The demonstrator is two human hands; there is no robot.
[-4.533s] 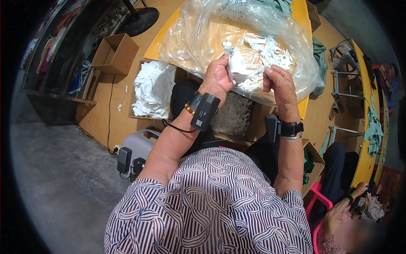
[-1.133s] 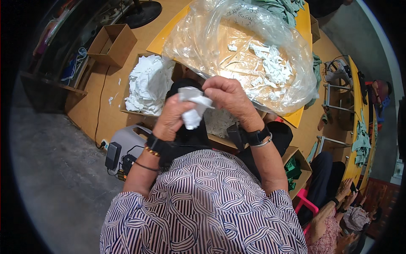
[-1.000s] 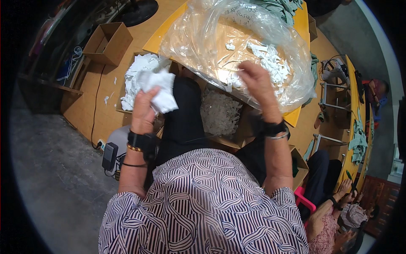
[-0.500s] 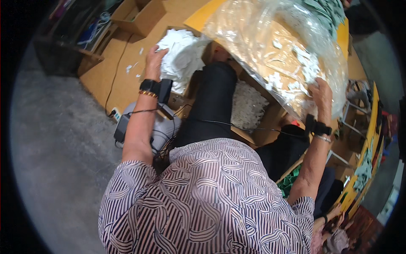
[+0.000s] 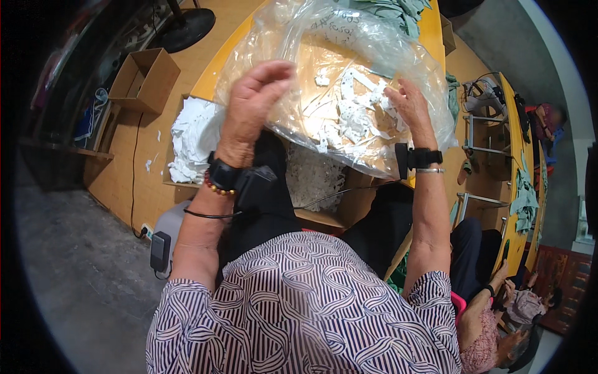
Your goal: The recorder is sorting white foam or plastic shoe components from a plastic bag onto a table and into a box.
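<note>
On the yellow table in front of me lies a clear plastic sheet or bag (image 5: pixel 249 75). White cut pieces (image 5: pixel 358 112), thin and flat, are scattered over its middle; I cannot tell if they are cloth or paper. My left hand (image 5: pixel 252 100) hovers above the sheet's near left part, fingers bent and apart, holding nothing visible. At the right side of the white pieces is my right hand (image 5: pixel 408 103), its fingers spread and touching or just above them. A cardboard box filled with a heap of similar white pieces (image 5: pixel 193 137) stands left of my knees.
Between my legs sits a cardboard box of small pale scraps (image 5: pixel 311 177). An open cardboard box (image 5: pixel 144 80) stands at the far left, near a black round base (image 5: pixel 190 30). Green cloth (image 5: pixel 392 14) lies at the table's far end. Another person's arm (image 5: pixel 483 305) shows lower right.
My left hand has left the box of white pieces and moved right, over the plastic sheet. My right hand stays by the scattered pieces. The whole view has shifted.
</note>
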